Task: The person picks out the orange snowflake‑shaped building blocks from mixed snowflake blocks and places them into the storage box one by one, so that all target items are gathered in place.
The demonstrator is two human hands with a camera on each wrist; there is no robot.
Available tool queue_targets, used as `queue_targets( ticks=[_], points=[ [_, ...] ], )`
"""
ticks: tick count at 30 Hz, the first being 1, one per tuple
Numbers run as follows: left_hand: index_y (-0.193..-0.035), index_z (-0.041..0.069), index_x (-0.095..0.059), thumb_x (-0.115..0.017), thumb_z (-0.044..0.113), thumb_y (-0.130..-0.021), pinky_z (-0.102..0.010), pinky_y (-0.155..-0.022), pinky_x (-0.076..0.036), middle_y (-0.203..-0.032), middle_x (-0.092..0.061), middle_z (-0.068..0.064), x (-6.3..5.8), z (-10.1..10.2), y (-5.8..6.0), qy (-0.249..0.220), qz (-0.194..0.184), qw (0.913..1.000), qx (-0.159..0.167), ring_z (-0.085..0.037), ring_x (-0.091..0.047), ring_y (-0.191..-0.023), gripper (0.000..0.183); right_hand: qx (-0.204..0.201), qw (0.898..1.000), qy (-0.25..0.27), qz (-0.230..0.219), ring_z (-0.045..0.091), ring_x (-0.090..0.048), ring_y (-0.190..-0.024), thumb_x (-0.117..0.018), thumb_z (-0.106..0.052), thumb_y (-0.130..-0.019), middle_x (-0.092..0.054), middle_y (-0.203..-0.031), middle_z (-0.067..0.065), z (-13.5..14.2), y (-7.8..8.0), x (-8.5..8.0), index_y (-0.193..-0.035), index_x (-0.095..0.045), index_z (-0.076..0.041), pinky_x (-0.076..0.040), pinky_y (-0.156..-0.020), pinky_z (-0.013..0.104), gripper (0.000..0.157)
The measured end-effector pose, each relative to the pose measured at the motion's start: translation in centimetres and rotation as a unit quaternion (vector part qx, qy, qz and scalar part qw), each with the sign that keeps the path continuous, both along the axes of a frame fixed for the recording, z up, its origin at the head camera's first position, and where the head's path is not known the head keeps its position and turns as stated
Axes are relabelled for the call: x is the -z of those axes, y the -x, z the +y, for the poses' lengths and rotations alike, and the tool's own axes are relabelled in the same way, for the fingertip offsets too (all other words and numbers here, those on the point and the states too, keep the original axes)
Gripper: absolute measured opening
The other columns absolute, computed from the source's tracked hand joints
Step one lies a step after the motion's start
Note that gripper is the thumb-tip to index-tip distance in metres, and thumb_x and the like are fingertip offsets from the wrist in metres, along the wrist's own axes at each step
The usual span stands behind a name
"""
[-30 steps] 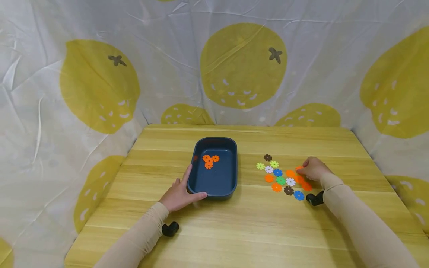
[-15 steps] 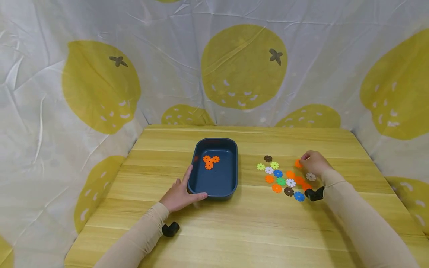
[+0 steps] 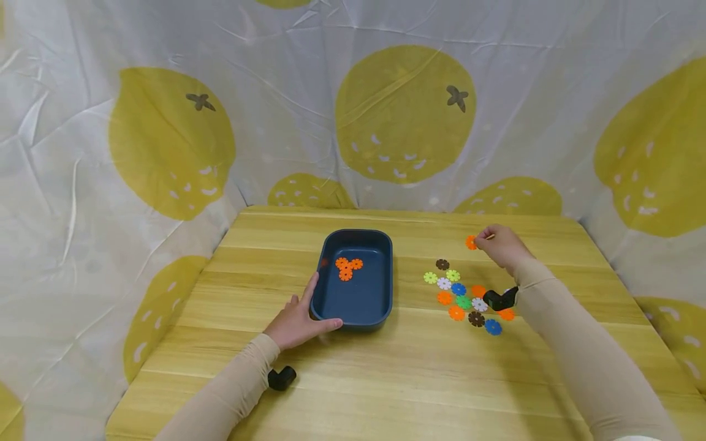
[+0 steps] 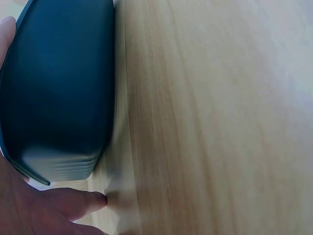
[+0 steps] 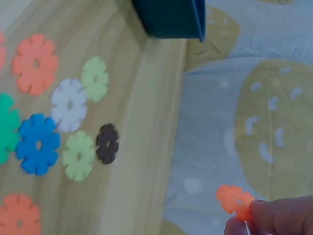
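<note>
My right hand (image 3: 503,246) pinches an orange notched plastic disc (image 3: 470,242) between thumb and fingertips, held beyond the group of discs. In the right wrist view the same orange disc (image 5: 233,199) shows its slotted edge and centre hole. Spread around the near left corner of a dark blue tray (image 3: 358,303) is my left hand (image 3: 295,320), thumb along the front rim and fingers straight along the left side. Several orange discs (image 3: 345,265) lie overlapping inside the tray. The tray's outer wall (image 4: 58,98) fills the left of the left wrist view.
Right of the tray lie several loose discs, among them a blue disc (image 3: 493,327), a green disc (image 3: 463,302) and a dark brown disc (image 3: 442,264). Lemon-printed cloth (image 3: 405,116) hangs behind the wooden table (image 3: 364,380). Black wrist cameras (image 3: 282,378) sit on both sleeves.
My right hand has picked up the orange disc from the right of the group and moved it away toward the far side of the table. The left hand stays at the tray.
</note>
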State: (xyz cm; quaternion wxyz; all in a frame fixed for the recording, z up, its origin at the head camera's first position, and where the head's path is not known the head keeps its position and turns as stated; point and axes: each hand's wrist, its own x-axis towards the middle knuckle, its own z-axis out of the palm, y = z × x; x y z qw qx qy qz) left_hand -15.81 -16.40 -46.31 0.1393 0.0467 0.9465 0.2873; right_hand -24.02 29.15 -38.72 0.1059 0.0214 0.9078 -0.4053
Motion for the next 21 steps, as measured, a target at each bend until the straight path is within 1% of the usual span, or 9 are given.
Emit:
queue_targets(
  ticks=[3, 4, 5, 8, 11, 15, 19, 20, 21],
  points=[
    [-0.162, 0.042, 0.005, -0.070, 0.080, -0.073, -0.075, -0.100, -0.042, -0.156, -0.027, -0.044, -0.1, 0.0, -0.1, -0.004, 0.001, 1.0000, -0.002, -0.064, -0.031, -0.142, 0.123, 0.003, 1.000, 0.030, 0.002, 0.009, -0.031, -0.050, -0.047, -0.027, -0.107, -0.057, -0.116, 0.018, -1.8, 0.8, -1.2, -0.122, -0.051, -0.001, -0.035, -0.051, 0.029, 0.030],
    [-0.162, 0.042, 0.005, -0.070, 0.080, -0.073, -0.075, -0.100, -0.043, -0.156, -0.027, -0.044, -0.1, 0.0, -0.1, -0.005, 0.002, 1.0000, -0.002, -0.064, -0.033, -0.141, 0.122, 0.003, 0.999, 0.037, 0.004, 0.009, -0.030, -0.049, -0.047, -0.026, -0.107, -0.056, -0.118, 0.019, -2.5, 1.0, -1.5, -0.122, -0.051, -0.001, -0.035, -0.051, 0.029, 0.029],
    [-0.162, 0.043, 0.005, -0.070, 0.080, -0.073, -0.075, -0.099, -0.043, -0.156, -0.027, -0.044, -0.1, 0.0, -0.2, -0.007, 0.002, 1.0000, -0.003, -0.064, -0.033, -0.141, 0.122, 0.002, 0.999, 0.045, 0.007, 0.008, -0.029, -0.049, -0.047, -0.026, -0.107, -0.055, -0.124, 0.022, -3.2, 1.3, -1.8, -0.121, -0.052, -0.001, -0.034, -0.051, 0.028, 0.029],
    [-0.162, 0.043, 0.004, -0.071, 0.079, -0.073, -0.074, -0.099, -0.043, -0.156, -0.027, -0.044, -0.1, 0.1, -0.3, -0.008, 0.001, 1.0000, -0.005, -0.064, -0.034, -0.141, 0.122, -0.002, 0.998, 0.067, 0.014, 0.007, -0.028, -0.049, -0.048, -0.024, -0.106, -0.055, -0.126, 0.022, -5.3, 1.9, -2.4, -0.119, -0.053, -0.002, -0.033, -0.050, 0.027, 0.026],
    [-0.162, 0.043, 0.005, -0.071, 0.080, -0.073, -0.075, -0.100, -0.042, -0.156, -0.028, -0.043, 0.0, 0.2, -0.4, -0.009, -0.003, 0.9999, -0.006, -0.063, -0.031, -0.143, 0.122, -0.011, 0.997, 0.079, 0.020, 0.007, -0.027, -0.048, -0.048, -0.023, -0.105, -0.058, -0.125, 0.020, -7.1, 2.5, -2.7, -0.115, -0.053, -0.004, -0.031, -0.050, 0.025, 0.022],
    [-0.161, 0.044, 0.005, -0.071, 0.080, -0.073, -0.076, -0.101, -0.040, -0.156, -0.029, -0.042, 0.0, 0.2, -0.4, -0.008, -0.006, 0.9999, -0.008, -0.062, -0.028, -0.144, 0.122, -0.027, 0.995, 0.090, 0.030, 0.008, -0.027, -0.047, -0.048, -0.021, -0.104, -0.059, -0.116, 0.019, -9.3, 3.1, -2.9, -0.113, -0.054, -0.003, -0.030, -0.049, 0.025, 0.020],
    [-0.161, 0.046, 0.005, -0.071, 0.080, -0.073, -0.076, -0.101, -0.040, -0.157, -0.028, -0.041, 0.0, 0.2, -0.3, -0.009, -0.003, 0.9999, -0.011, -0.062, -0.028, -0.145, 0.121, -0.038, 0.994, 0.100, 0.028, 0.010, -0.027, -0.047, -0.050, -0.022, -0.105, -0.060, -0.120, 0.020, -11.4, 3.6, -2.9, -0.114, -0.054, -0.003, -0.029, -0.049, 0.026, 0.022],
    [-0.161, 0.046, 0.005, -0.071, 0.080, -0.073, -0.076, -0.101, -0.040, -0.157, -0.028, -0.041, -0.1, 0.2, -0.3, -0.009, -0.003, 0.9999, -0.011, -0.062, -0.027, -0.145, 0.121, -0.039, 0.994, 0.102, 0.026, 0.010, -0.028, -0.047, -0.051, -0.022, -0.105, -0.060, -0.120, 0.018, -11.9, 3.8, -2.9, -0.115, -0.054, -0.003, -0.029, -0.049, 0.025, 0.022],
    [-0.161, 0.046, 0.005, -0.071, 0.080, -0.073, -0.076, -0.102, -0.040, -0.157, -0.028, -0.041, -0.1, 0.1, -0.3, -0.010, -0.002, 0.9999, -0.012, -0.062, -0.027, -0.145, 0.121, -0.039, 0.993, 0.106, 0.024, 0.010, -0.027, -0.047, -0.051, -0.022, -0.105, -0.060, -0.117, 0.016, -12.5, 4.0, -2.8, -0.115, -0.054, -0.004, -0.028, -0.049, 0.025, 0.021]
  ],
)
